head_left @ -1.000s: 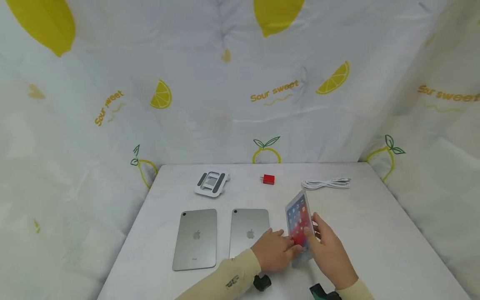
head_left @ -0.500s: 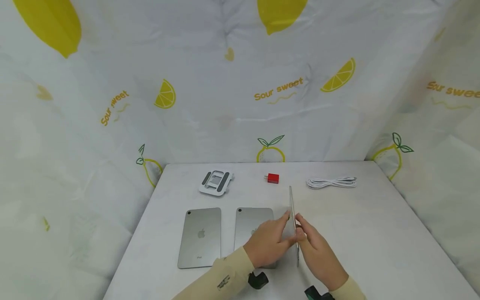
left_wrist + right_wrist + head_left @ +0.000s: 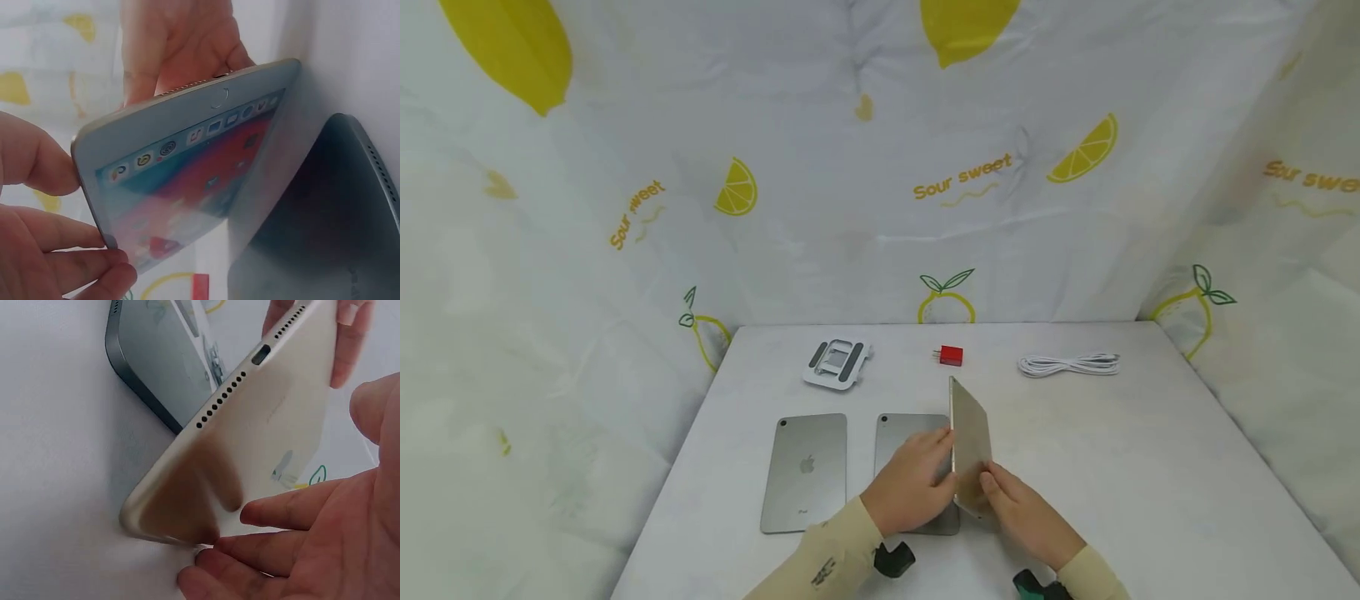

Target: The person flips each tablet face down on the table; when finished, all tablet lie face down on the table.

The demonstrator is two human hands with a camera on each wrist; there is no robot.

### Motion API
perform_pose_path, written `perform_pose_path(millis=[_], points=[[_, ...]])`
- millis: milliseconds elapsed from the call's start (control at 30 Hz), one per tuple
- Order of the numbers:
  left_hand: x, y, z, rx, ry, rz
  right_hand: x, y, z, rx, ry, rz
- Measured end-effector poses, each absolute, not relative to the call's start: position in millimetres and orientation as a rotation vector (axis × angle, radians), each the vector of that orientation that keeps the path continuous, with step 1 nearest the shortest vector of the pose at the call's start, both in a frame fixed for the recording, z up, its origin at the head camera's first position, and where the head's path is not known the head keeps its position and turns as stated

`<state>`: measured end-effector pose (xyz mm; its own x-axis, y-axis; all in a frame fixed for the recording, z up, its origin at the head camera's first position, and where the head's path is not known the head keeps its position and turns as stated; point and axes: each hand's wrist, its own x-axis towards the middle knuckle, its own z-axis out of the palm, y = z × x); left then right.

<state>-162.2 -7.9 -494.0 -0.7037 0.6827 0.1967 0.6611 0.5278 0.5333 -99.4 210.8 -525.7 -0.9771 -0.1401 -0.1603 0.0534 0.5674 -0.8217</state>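
Observation:
A tablet [image 3: 972, 442] stands tilted over the table between the two hands, its gold back toward the right and its lit screen [image 3: 187, 181] toward the left. My left hand [image 3: 910, 487] pinches its left edge between thumb and fingers. On the other side, my right hand [image 3: 1030, 517] touches the back and lower edge with extended fingertips [image 3: 256, 512], the thumb standing off in the right wrist view. Beneath the left hand lies a second, grey tablet [image 3: 895, 433], back up and partly covered. To its left another grey tablet [image 3: 805, 471] lies back up, showing an apple logo.
Along the back of the white table [image 3: 1150, 467] are a folded white stand with grey pads [image 3: 837, 365], a red plug adapter [image 3: 951, 356] and a coiled white cable [image 3: 1067, 365]. A lemon-print sheet [image 3: 850, 250] hangs behind the table and at its sides.
The held tablet has swung from showing its screen, through edge-on, to showing its back. My left hand has shifted left with its edge, and the right hand has loosened to extended fingers.

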Motion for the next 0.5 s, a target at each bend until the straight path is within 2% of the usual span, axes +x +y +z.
perform_pose_path(millis=[233, 500], points=[[-159, -12, -502, 1.05, 2.755, 0.855, -96, 215, -527, -0.131, 2.655, -1.306], [-157, -6, -504, 1.147, 2.836, 0.734, -88, 218, -522, -0.06, 2.635, -1.304]])
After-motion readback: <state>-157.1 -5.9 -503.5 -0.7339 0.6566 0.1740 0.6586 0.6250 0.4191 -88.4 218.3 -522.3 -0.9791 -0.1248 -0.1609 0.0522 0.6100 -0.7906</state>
